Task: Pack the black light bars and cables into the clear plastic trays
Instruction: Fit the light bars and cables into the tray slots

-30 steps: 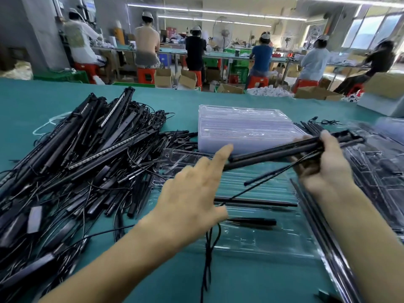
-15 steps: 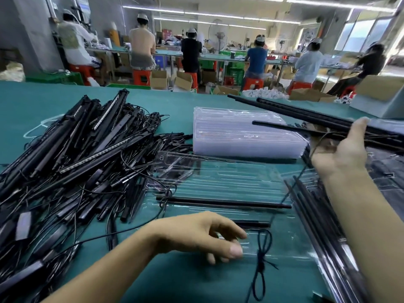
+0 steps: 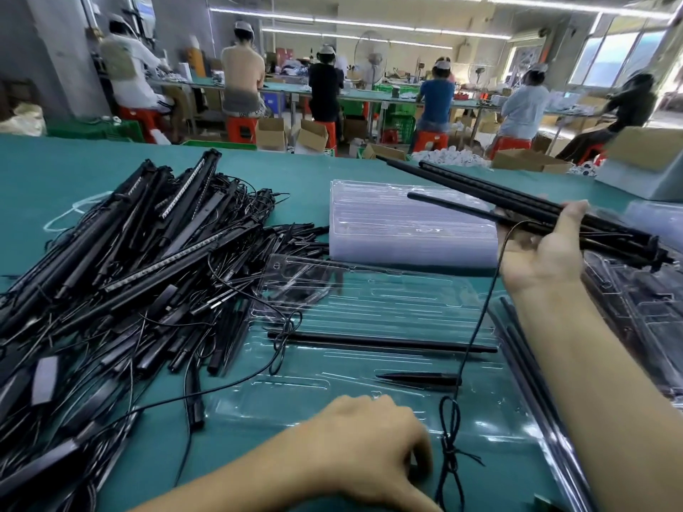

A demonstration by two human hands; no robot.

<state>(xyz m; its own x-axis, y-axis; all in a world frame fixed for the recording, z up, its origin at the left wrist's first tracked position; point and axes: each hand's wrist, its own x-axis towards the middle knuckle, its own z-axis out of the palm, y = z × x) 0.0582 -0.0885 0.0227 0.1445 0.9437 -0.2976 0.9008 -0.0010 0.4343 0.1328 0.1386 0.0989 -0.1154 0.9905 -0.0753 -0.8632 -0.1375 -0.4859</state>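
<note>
— So, where are the slim matte black light bars (image 3: 517, 206)?
— Bundled in the right hand (image 3: 543, 253), which grips them, raised near the stack of clear ribbed plastic trays (image 3: 406, 230); a thin black cable (image 3: 480, 308) dangles from them.
— And the left hand (image 3: 369, 437)?
— Curled at the open clear moulded tray (image 3: 369, 301), blurred; I cannot tell if it holds anything. One round black bar (image 3: 380, 341) lies in that tray. A tangled heap of black bars and wires (image 3: 129, 271) covers the teal counter (image 3: 55, 171).
</note>
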